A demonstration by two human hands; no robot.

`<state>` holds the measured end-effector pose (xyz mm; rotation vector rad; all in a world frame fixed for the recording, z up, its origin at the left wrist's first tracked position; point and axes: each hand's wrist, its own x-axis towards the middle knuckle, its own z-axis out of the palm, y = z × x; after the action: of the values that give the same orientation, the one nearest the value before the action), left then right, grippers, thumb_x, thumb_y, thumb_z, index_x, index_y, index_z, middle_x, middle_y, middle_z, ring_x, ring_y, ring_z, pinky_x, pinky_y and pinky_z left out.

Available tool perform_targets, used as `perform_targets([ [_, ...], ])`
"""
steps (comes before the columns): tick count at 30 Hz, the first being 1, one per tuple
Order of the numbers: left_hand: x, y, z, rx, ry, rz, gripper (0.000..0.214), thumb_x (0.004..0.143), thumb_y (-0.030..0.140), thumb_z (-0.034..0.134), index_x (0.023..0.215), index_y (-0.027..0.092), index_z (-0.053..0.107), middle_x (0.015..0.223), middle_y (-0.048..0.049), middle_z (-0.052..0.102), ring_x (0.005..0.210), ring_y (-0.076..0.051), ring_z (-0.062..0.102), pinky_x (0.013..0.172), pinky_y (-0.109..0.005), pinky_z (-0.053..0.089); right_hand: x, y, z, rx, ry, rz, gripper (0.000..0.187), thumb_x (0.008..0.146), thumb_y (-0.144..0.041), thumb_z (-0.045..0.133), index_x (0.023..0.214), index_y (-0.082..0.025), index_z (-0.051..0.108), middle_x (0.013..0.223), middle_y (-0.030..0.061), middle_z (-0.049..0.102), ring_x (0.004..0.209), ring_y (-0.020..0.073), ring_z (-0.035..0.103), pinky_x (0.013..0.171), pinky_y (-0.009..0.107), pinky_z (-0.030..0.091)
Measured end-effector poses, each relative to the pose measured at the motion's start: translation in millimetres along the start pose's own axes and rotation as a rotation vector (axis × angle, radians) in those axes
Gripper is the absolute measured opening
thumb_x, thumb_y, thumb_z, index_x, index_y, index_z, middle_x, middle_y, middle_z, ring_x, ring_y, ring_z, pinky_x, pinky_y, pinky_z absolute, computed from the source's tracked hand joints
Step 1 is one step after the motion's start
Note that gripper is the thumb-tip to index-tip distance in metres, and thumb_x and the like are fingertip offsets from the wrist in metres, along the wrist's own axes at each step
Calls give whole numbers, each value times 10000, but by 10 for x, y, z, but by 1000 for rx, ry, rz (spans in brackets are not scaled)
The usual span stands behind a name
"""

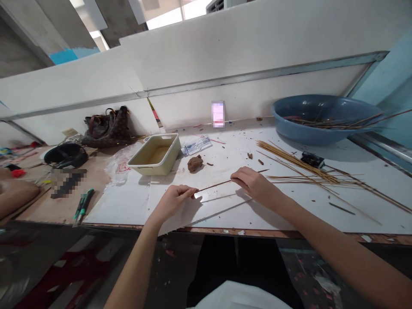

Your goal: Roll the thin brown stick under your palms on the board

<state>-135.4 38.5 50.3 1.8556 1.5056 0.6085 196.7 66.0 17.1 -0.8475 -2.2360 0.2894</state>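
My left hand (174,202) and my right hand (254,185) both pinch a thin brown stick (225,183), holding it level above a white-topped table (225,216). A lump of brown clay (195,163) sits just beyond my left hand. To the right of my right hand lies a loose spread of long thin sticks (299,169). More sticks rest in a blue plastic basin (322,118) at the back right, their ends poking over its rim.
A cream rectangular tray (156,153) and a crumpled plastic bag (120,163) stand left of the clay. Further left are a dark patterned handbag (107,131) and green-handled tools (83,206). A low white wall runs along the table's back. Small brown crumbs dot the tabletop.
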Motion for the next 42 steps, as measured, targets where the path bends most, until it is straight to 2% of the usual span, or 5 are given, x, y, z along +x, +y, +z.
perform_targets([
  [17, -12, 27, 6, 9, -154, -105, 428, 886, 579, 683, 722, 194, 773, 730, -18, 736, 742, -215, 612, 709, -319, 410, 8, -15, -42, -55, 15, -90, 226, 1134, -227, 464, 1117, -203, 688, 982, 97, 693, 943, 259, 655, 845, 418, 572],
  [29, -27, -10, 90, 260, 16, 214, 375, 1061, 472, 558, 1236, 291, 836, 982, -89, 810, 959, -292, 659, 842, -392, 515, -75, -120, -55, -72, -96, 98, 247, 1085, -163, 485, 1086, -207, 728, 1024, 107, 735, 975, 261, 692, 882, 420, 590],
  [34, -18, -102, 133, 244, 207, 187, 321, 1052, 421, 590, 1154, 243, 838, 1040, -102, 805, 1008, -302, 699, 912, -442, 561, -104, -194, -18, -87, -147, 137, 214, 1027, -114, 532, 1085, -211, 714, 1060, 103, 726, 1003, 268, 680, 893, 429, 590],
  [38, -123, -23, 369, 340, 369, 221, 315, 1082, 335, 537, 1211, 193, 788, 1172, -130, 798, 1147, -324, 700, 1037, -509, 563, -120, -197, 58, -174, -191, 105, 261, 1063, -113, 460, 1075, -204, 704, 1058, 110, 716, 1019, 276, 659, 925, 446, 581],
  [42, -276, 208, 826, 400, 320, 314, 418, 1109, 269, 480, 1494, 158, 600, 1506, -162, 672, 1492, -285, 557, 1203, -468, 504, -131, -190, 101, -310, -234, 37, 290, 1028, -59, 462, 1082, -183, 718, 1081, 134, 726, 1041, 291, 661, 951, 461, 582],
])
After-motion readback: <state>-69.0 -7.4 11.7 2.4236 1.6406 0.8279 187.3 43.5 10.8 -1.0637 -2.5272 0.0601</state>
